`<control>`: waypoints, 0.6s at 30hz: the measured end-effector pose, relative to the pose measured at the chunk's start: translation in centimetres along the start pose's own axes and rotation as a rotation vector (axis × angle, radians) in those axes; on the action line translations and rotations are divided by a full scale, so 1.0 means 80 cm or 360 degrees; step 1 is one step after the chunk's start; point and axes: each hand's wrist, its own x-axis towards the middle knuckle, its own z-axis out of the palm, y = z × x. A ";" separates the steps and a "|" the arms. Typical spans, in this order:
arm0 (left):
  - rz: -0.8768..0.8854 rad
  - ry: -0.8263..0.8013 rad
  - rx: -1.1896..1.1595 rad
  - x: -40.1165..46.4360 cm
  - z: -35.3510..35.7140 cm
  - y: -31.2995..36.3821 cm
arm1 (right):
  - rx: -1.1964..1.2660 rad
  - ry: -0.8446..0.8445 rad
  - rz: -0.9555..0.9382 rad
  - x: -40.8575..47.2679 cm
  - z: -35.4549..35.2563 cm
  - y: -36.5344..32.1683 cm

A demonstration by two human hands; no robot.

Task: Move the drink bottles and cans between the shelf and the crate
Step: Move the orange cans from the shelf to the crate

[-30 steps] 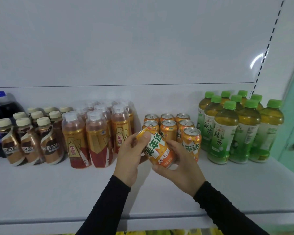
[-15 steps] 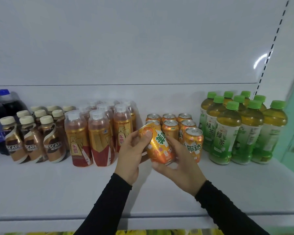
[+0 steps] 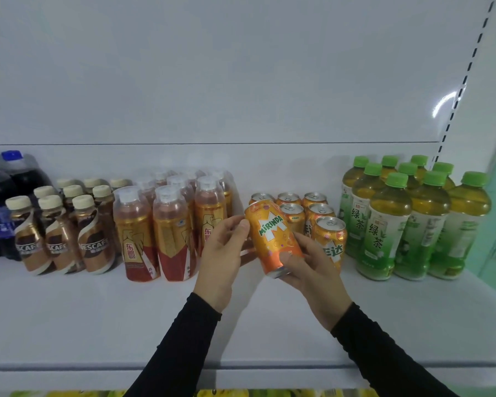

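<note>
Can (image 3: 272,237) held above the shelf (image 3: 98,316), in front of the standing cans (image 3: 312,213). Tilted: long axis leans, top up and to the left, base down and to the right toward the onlooker. "MIRINDA" logo faces out. Left hand (image 3: 222,253) touches the upper side, thumb tip pressed near the top rim, fingers behind the can. Right hand (image 3: 309,270) curls round the lower body, thumb across the front near the base. Both hands closed on it. Green tea bottles (image 3: 390,224) stand to the right, red-and-gold bottles (image 3: 161,233) to the left.
</note>
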 end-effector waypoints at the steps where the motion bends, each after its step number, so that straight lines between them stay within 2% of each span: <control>1: 0.0000 -0.0001 0.0005 0.000 -0.001 0.000 | 0.0014 -0.0001 0.0014 0.000 0.000 0.000; 6: -0.0037 -0.0012 -0.0013 0.000 -0.002 -0.003 | 0.0154 -0.0056 0.0050 0.001 -0.001 0.002; 12: -0.0158 -0.0097 -0.0083 0.002 -0.003 -0.001 | 0.0120 -0.0177 0.0160 0.004 -0.006 0.009; 14: -0.0148 -0.0063 -0.0096 0.002 -0.003 -0.004 | -0.0164 -0.0182 0.0056 0.003 -0.008 0.006; 16: -0.0146 -0.0030 -0.0090 0.002 -0.001 -0.006 | -0.0735 -0.0201 -0.0164 0.001 -0.008 0.003; 18: -0.0127 -0.0014 -0.0100 0.001 0.000 -0.007 | -0.1147 -0.0152 -0.0299 -0.001 -0.007 0.006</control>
